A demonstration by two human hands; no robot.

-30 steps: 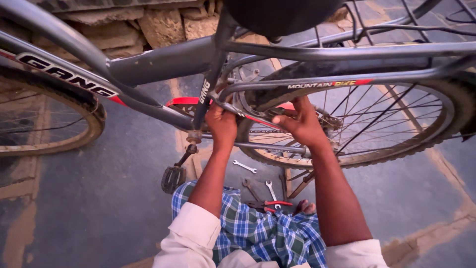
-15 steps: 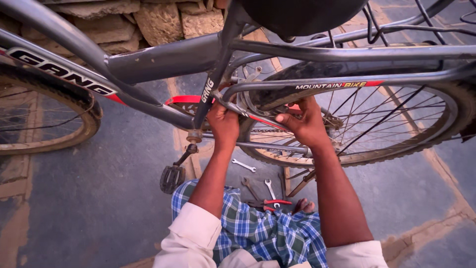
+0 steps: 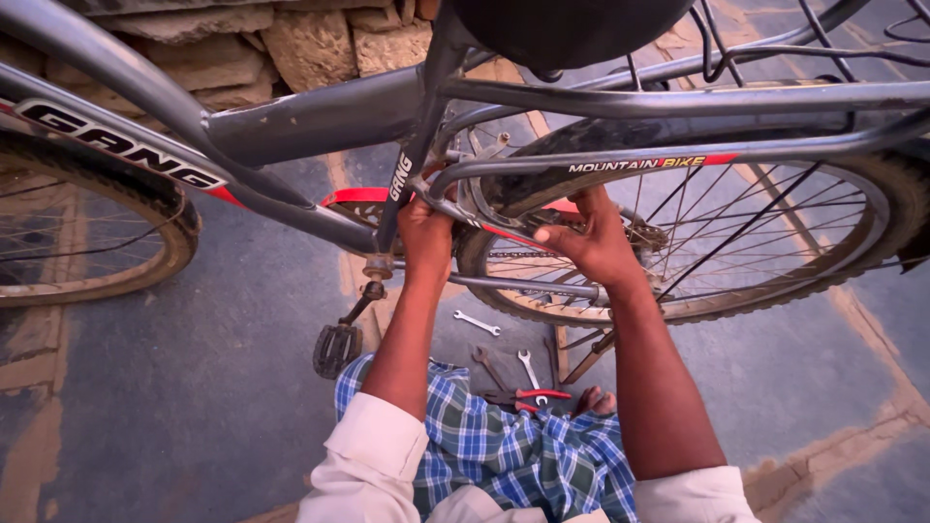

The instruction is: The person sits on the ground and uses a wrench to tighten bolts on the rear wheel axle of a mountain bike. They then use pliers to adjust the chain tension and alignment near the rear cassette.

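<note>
A grey bicycle point(image 3: 320, 116) stands across the view, its black saddle point(image 3: 562, 29) just below the camera. My left hand point(image 3: 426, 232) is curled around the red chain guard point(image 3: 358, 197) where it passes the seat tube. My right hand point(image 3: 591, 242) pinches the same guard further back, against the rear wheel point(image 3: 775, 271), with the thumb below and the fingers above. What lies under the fingers is hidden. Both forearms reach up from white rolled sleeves over a blue checked cloth point(image 3: 504, 446).
Two spanners point(image 3: 477, 323) point(image 3: 528, 366) and red-handled pliers point(image 3: 538, 395) lie on the grey pavement by a bare foot point(image 3: 596, 399). The left pedal point(image 3: 336, 347) hangs near my left arm. The front wheel point(image 3: 87, 242) is at left, and a stone wall point(image 3: 291, 39) runs behind.
Both hands stay at the same place on the chain guard. The view has drifted slightly; the bicycle and tools have not moved.
</note>
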